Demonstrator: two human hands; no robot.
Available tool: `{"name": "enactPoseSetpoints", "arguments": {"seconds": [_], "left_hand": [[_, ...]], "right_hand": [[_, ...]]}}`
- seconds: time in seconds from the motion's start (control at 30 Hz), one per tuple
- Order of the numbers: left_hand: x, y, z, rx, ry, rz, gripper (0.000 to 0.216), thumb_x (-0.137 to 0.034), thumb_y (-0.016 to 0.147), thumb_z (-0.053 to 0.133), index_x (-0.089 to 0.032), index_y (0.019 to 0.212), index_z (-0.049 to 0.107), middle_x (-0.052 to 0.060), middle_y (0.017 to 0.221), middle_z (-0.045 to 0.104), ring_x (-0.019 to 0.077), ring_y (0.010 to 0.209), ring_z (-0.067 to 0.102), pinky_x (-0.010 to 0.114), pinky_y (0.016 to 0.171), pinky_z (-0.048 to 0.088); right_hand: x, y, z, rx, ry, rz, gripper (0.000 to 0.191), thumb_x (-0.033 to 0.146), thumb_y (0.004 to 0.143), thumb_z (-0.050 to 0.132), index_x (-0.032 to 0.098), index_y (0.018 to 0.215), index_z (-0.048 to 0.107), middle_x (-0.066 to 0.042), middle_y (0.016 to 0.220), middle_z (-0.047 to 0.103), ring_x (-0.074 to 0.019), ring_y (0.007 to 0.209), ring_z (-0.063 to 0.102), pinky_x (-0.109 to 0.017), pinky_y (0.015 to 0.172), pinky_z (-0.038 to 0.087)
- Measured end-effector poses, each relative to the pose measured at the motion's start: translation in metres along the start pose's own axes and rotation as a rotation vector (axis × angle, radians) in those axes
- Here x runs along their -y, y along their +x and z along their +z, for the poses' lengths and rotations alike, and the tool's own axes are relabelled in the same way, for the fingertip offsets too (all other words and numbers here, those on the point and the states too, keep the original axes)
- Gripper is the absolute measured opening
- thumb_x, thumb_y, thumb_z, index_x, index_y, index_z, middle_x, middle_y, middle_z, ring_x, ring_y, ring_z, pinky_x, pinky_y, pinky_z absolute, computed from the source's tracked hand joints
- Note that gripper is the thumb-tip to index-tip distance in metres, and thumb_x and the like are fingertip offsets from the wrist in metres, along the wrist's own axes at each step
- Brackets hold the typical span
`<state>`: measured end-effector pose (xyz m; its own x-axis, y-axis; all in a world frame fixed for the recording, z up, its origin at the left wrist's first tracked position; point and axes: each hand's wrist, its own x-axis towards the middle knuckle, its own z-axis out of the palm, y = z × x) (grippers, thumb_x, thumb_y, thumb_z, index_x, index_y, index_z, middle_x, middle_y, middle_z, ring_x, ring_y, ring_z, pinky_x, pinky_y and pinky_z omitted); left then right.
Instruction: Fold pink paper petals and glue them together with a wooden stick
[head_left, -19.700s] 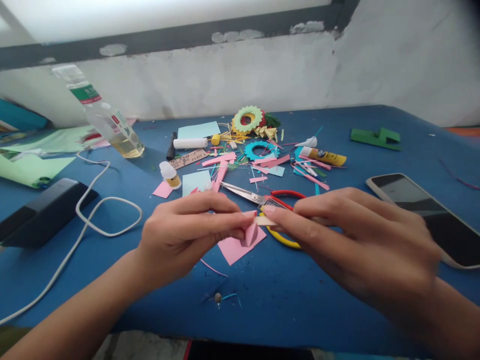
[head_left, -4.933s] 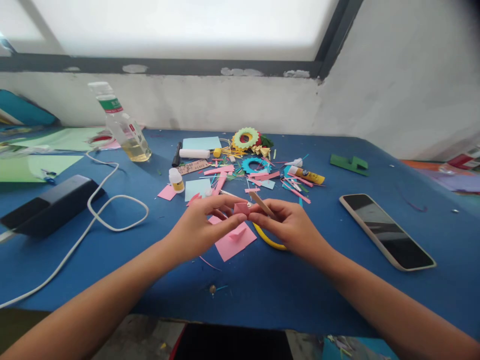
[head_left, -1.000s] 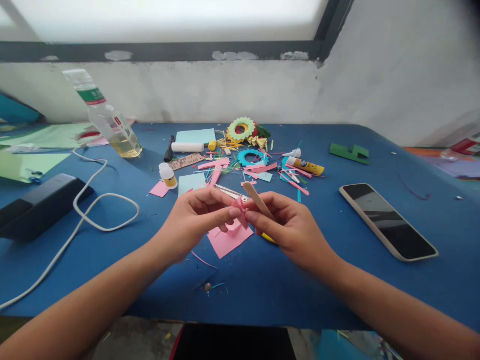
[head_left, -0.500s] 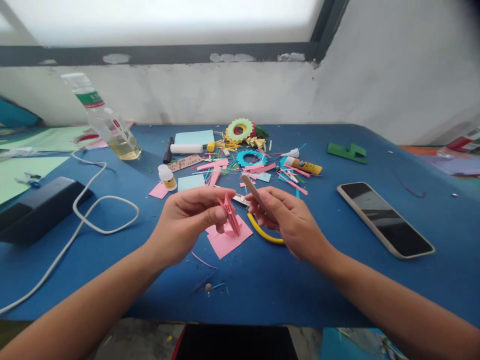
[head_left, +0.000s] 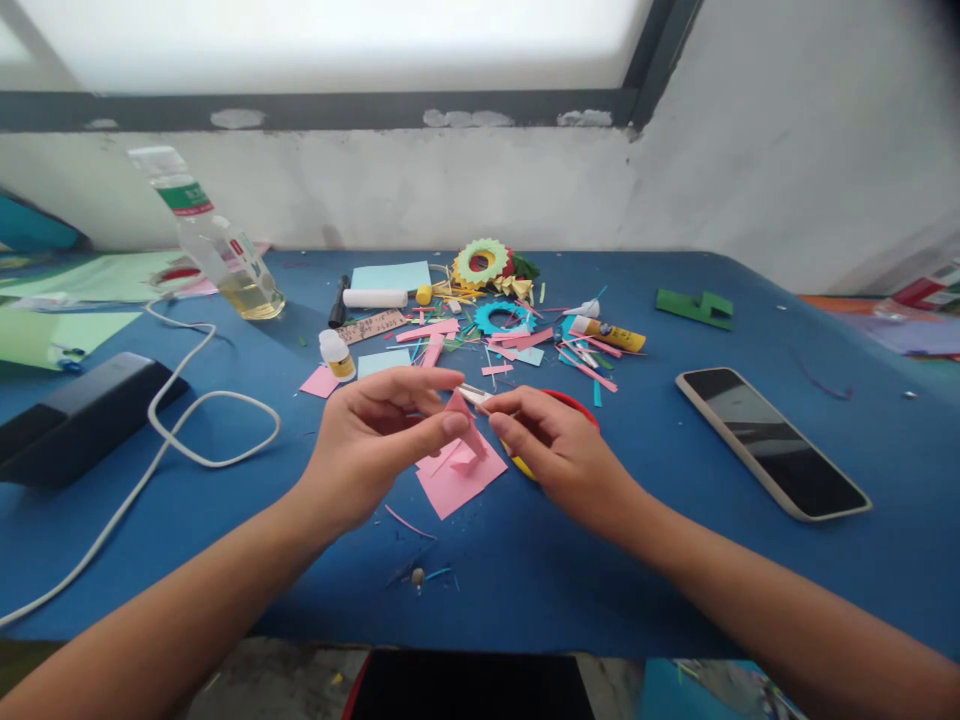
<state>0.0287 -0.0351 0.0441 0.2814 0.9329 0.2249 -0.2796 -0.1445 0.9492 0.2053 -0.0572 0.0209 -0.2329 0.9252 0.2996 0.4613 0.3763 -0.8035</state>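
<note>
- Fingers and thumb of my left hand (head_left: 364,430) are pinched together with a folded pink paper (head_left: 472,436) held between them.
- That paper is up in the air over the blue table (head_left: 525,600), between my two hands, and it is tipped.
- Finger and thumb of my right hand (head_left: 559,440) are almost together, close to the paper. Something thin may be in there, but I cannot tell.
- I think a soft pinch is best: tight enough so the folds do not slip, not so tight that they squash.
- Holding just the edge, I think, leaves more room for my other hand to get at the folds.
- Below my hands lies a flat pink sheet (head_left: 450,492) with a small folded pink piece (head_left: 463,459) on it. Bumping that could bend it.
- Scissors (head_left: 574,403) with red and yellow handles are partly hidden by my right hand, so I should mind my knuckles.
- Farther back are a small white bottle (head_left: 337,357) and a blue paper ring (head_left: 484,318).
</note>
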Motion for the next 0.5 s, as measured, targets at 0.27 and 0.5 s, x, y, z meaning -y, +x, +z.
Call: {"name": "enactPoseSetpoints", "arguments": {"seconds": [0.27,0.5], "left_hand": [[0.000,-0.004,0.002,0.021,0.052,0.146,0.013,-0.009,0.064,0.076,-0.020,0.069,0.071,-0.002,0.066,0.071,0.0085,0.057,0.066,0.014,0.055,0.056],[0.000,-0.008,0.003,0.071,0.145,0.165,0.012,-0.009,0.068,0.073,-0.020,0.071,0.069,0.001,0.076,0.072,0.0124,0.066,0.067,0.017,0.050,0.056]], "right_hand": [[-0.020,-0.001,0.012,0.053,-0.302,-0.220,0.023,0.021,0.090,0.041,0.013,0.096,0.062,-0.013,0.092,0.066,-0.0227,0.085,0.059,-0.041,0.080,0.044],[-0.004,-0.002,-0.002,-0.026,-0.166,-0.210,0.029,0.036,0.091,0.045,0.015,0.108,0.057,-0.007,0.090,0.067,-0.0158,0.079,0.062,-0.031,0.070,0.050]]}}
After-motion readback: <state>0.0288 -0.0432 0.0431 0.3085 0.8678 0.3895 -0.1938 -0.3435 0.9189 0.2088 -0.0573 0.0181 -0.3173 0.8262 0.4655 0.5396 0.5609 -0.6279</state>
